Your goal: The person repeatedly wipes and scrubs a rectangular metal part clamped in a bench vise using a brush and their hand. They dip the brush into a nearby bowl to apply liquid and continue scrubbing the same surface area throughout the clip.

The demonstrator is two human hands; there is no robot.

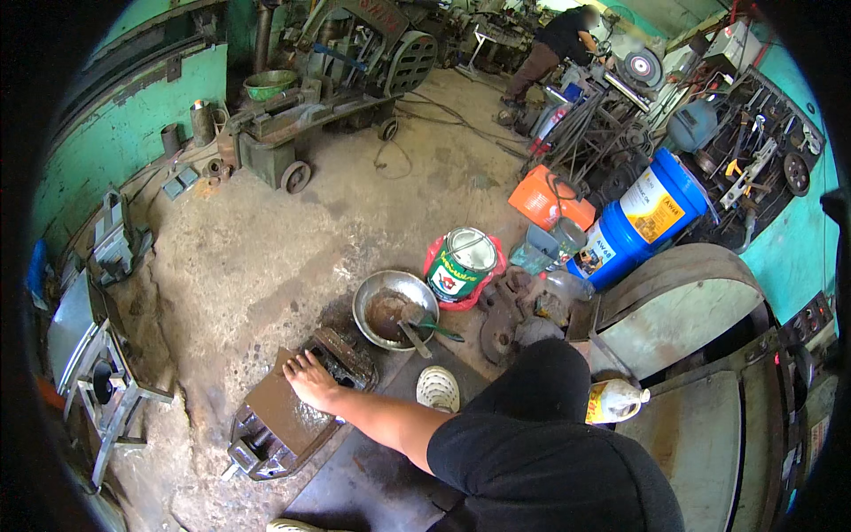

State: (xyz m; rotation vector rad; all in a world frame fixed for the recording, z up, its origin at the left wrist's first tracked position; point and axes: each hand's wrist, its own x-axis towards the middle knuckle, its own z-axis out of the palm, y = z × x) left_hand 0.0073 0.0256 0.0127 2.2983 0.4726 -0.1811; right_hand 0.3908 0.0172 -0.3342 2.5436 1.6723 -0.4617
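My right hand (312, 383) lies palm down on the flat, brown-coated top of a dark metal vise-like block (277, 403), its fingers spread a little. Anything under the palm is hidden. The coating glistens wet near my wrist, and the block's far end looks black and greasy. Just beyond it stands a metal bowl (362, 306) with brown muck inside. A flat brush-like tool (414, 330) and a green-handled tool (443, 332) rest across the bowl's rim. My left hand is out of view.
A green can (454, 277) in a red bag stands behind the bowl. Blue buckets (651, 199) and an orange container (551, 199) are farther right. At left is a metal frame (106, 390). A person (563, 44) works at the back. A wheeled machine (292, 133) stands far left.
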